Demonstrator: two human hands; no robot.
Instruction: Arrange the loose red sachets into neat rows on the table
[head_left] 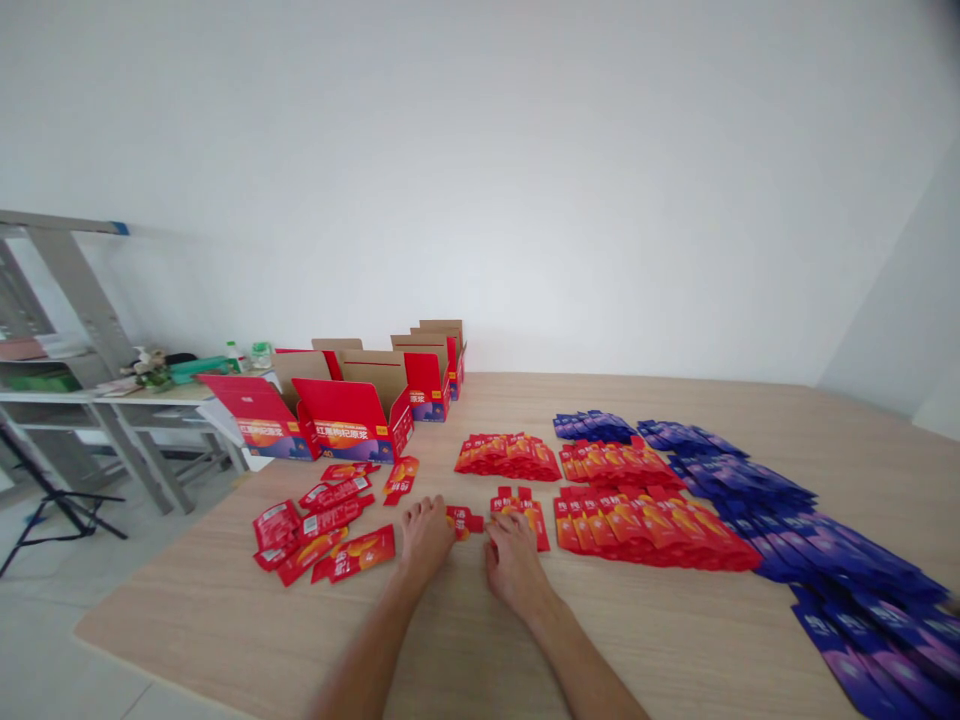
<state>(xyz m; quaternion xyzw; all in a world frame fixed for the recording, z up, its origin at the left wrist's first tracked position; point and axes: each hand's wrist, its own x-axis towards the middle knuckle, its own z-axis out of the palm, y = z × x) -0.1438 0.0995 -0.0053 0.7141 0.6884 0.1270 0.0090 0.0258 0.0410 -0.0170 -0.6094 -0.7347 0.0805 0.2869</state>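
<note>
Between my two hands a red sachet (463, 522) lies sideways on the table, its narrow neck pointing right. My left hand (426, 535) is closed on the wide left end of it. My right hand (516, 560) rests with curled fingers by the neck, over the lower part of a small red sachet group (534, 515); whatever is under its fingertips is hidden. Loose red sachets (322, 525) lie in a jumbled heap to the left, at different angles. On the right, a fanned row of red sachets (645, 525) overlaps neatly, necks away from me.
Open red cartons (352, 425) stand at the back left. More fanned red sachets (506, 455) lie behind my hands. Rows of blue-purple sachets (832, 550) spread along the right. The wooden table (225, 610) has a rounded left corner; a black tripod (64, 505) stands beyond.
</note>
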